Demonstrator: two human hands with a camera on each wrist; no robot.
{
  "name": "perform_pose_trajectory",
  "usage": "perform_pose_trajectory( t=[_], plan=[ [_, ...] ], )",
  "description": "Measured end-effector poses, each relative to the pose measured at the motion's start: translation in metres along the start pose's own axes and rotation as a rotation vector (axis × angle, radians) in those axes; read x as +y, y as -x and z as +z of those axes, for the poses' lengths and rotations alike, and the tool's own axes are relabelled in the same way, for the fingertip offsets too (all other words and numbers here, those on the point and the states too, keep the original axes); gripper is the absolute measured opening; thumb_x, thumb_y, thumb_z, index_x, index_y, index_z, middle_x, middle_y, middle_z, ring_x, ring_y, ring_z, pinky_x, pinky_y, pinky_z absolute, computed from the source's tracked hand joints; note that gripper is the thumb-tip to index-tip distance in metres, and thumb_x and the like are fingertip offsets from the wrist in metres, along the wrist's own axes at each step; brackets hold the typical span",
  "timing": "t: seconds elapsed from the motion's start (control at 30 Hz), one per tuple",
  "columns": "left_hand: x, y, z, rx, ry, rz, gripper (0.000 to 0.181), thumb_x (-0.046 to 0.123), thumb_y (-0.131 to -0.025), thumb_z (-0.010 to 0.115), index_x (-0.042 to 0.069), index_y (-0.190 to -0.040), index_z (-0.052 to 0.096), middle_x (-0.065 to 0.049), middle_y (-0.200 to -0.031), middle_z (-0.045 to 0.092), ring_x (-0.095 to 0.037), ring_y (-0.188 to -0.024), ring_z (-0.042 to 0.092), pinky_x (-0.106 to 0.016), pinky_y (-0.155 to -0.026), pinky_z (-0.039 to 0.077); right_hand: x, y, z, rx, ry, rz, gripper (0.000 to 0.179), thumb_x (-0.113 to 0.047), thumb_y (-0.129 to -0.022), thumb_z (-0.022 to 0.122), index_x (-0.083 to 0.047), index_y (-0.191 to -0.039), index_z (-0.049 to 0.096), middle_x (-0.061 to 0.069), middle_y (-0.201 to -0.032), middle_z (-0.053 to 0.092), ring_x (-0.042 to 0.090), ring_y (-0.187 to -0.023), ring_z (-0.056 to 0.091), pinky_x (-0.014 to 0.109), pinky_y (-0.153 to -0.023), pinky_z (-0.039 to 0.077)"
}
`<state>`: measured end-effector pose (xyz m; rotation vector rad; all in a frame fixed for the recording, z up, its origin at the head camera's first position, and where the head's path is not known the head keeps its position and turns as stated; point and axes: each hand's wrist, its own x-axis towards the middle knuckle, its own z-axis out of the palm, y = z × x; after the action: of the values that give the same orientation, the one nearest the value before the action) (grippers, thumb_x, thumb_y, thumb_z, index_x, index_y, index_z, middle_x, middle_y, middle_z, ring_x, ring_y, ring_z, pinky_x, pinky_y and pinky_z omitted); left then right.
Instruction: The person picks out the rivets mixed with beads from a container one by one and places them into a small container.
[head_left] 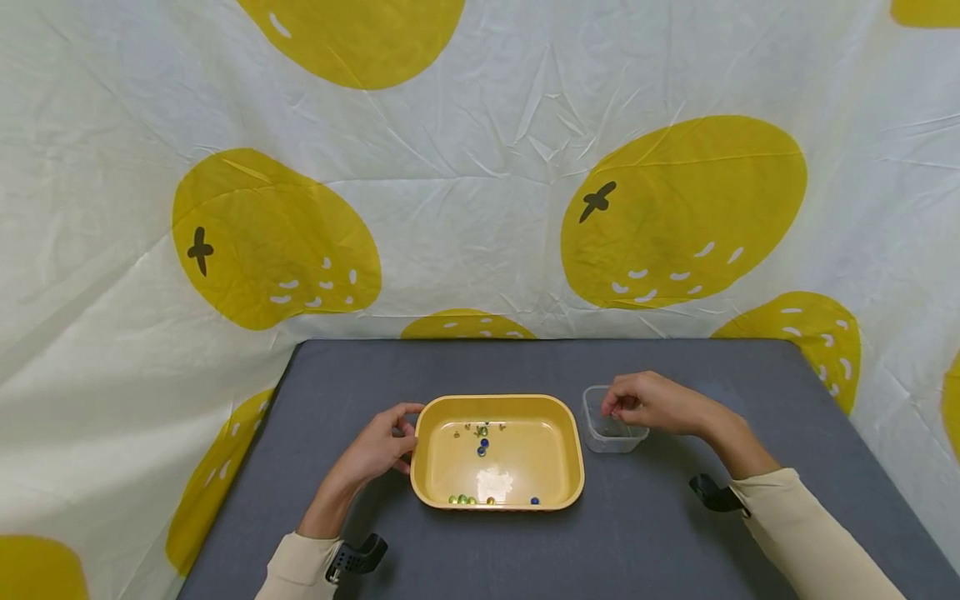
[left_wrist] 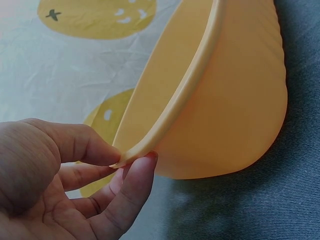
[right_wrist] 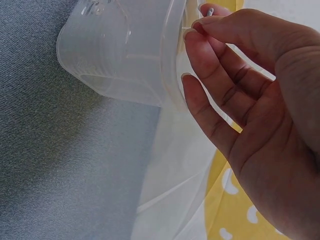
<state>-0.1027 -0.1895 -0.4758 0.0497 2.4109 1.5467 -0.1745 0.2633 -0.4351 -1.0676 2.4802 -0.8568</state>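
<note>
Five small marbles are lying along the 6 o'clock wall of a yellow tray in the head view, while blue and green balls and tiny gold-toned bits are sitting nearer 12 o'clock. At the tray's 9 o'clock end the left hand is holding the rim, presumably to stop it sliding. Just beside the tray, at about 3 o'clock, a clear container is standing, probably for an easy reach, and the right hand is hovering at its opening. In the left wrist view, the left fingers are pinching the tray's rim. In the right wrist view, the right fingers are pinching a small shiny item, too slight to identify, with the others curving loosely beside the container's rim. That view is also showing the finely textured grey tabletop toward 9 o'clock and, at 6 o'clock, a white sheet with yellow printed shapes, which is screening off the room.
</note>
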Motion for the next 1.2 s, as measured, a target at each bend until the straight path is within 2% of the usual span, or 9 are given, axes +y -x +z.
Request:
perform_pose_trajectory(
  t=[0.2,0.53,0.77,1.1,1.2],
  plan=[
    [0.002,-0.001,0.000,-0.002,0.000,-0.006,0.051,-0.001,-0.097,0.058,0.004,-0.147,0.050,-0.014,-0.093,0.052,-0.025,-0.071,0.062,-0.041,-0.056,0.061,0.001,0.000,-0.001,-0.003,0.010,-0.002,0.021,0.002,-0.093,0.065,-0.016,-0.100,0.074,-0.007,-0.092,0.064,0.006,-0.079,0.057,0.024,-0.069,0.054],
    [0.002,-0.002,0.001,-0.005,-0.003,-0.006,0.051,-0.002,-0.097,0.058,0.004,-0.147,0.049,-0.015,-0.093,0.052,-0.025,-0.071,0.062,-0.040,-0.056,0.061,0.002,0.001,-0.002,0.022,0.038,-0.003,0.018,-0.001,-0.093,0.065,-0.015,-0.101,0.074,-0.004,-0.091,0.066,0.006,-0.080,0.058,0.024,-0.069,0.054],
    [0.001,-0.002,0.000,-0.010,-0.004,-0.005,0.051,-0.001,-0.097,0.058,0.003,-0.147,0.049,-0.015,-0.093,0.053,-0.025,-0.070,0.062,-0.043,-0.057,0.061,-0.003,-0.003,-0.006,0.015,0.059,-0.016,0.018,-0.002,-0.095,0.065,-0.015,-0.104,0.073,-0.010,-0.094,0.064,0.005,-0.084,0.058,0.027,-0.076,0.056],
    [0.001,-0.001,0.000,-0.009,-0.005,-0.001,0.051,-0.002,-0.097,0.058,0.003,-0.147,0.049,-0.015,-0.092,0.052,-0.025,-0.070,0.062,-0.042,-0.057,0.061,-0.017,-0.018,-0.007,0.003,0.066,-0.049,0.015,-0.002,-0.094,0.068,-0.011,-0.105,0.073,-0.002,-0.098,0.068,0.006,-0.085,0.059,0.028,-0.077,0.057],
    [0.001,-0.001,0.000,-0.008,-0.006,-0.005,0.051,-0.002,-0.097,0.058,0.003,-0.147,0.049,-0.015,-0.092,0.052,-0.025,-0.070,0.062,-0.042,-0.057,0.061,-0.020,-0.023,-0.005,-0.007,0.074,-0.049,0.015,-0.004,-0.094,0.068,-0.013,-0.105,0.073,0.000,-0.100,0.069,0.006,-0.085,0.060,0.027,-0.076,0.056]
  ],
)
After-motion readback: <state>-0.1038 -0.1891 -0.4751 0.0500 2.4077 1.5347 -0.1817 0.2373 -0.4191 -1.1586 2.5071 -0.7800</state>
